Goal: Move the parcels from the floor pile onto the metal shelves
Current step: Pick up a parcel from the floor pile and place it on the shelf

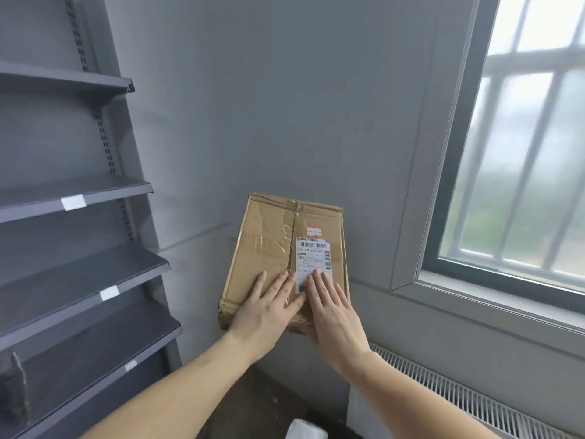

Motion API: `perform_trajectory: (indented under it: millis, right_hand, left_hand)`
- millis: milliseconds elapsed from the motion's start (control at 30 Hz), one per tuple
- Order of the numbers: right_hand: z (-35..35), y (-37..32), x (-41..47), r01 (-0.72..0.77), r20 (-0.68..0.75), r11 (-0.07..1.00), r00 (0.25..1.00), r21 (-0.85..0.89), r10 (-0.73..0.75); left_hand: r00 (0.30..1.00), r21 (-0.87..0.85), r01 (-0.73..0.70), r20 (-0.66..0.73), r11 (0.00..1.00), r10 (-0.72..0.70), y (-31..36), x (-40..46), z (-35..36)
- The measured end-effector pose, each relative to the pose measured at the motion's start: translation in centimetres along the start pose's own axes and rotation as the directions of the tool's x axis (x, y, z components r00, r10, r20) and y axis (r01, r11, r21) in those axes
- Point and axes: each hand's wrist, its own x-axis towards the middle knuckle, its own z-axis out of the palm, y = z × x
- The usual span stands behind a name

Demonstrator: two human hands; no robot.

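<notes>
A brown cardboard parcel (269, 248) with clear tape and a white barcode label is held up in mid-air in front of the grey wall, right of the shelves. My left hand (266, 312) grips its near edge, fingers spread flat on the top face. My right hand (332, 315) grips the near right corner, fingers lying over the label, thumb hidden under the box. The grey metal shelves (95, 270) stand at the left, several levels, with small white tags on their front edges. A cardboard piece (19, 384) stands on the lowest visible shelf at far left.
A barred window (522, 153) with a wide sill fills the right. Below it runs a slatted radiator grille (459, 394). A white bag (305, 429) lies on the dark floor at the bottom edge.
</notes>
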Motion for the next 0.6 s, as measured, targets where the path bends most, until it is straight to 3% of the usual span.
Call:
perform_trajectory:
  millis: [300, 600]
  right_hand:
    - [-0.8, -0.4, 0.1, 0.02, -0.019, 0.999, 1.0, -0.03, -0.021]
    - [-2.6, -0.5, 0.2, 0.001, 0.095, 1.0, 0.995, -0.012, 0.001]
  left_hand:
    - [1.0, 0.042, 0.026, 0.001, 0.999, -0.026, 0.2, -0.4, -0.9]
    - [0.996, 0.021, 0.065, 0.056, 0.998, -0.066, 0.6, -0.1, -1.8]
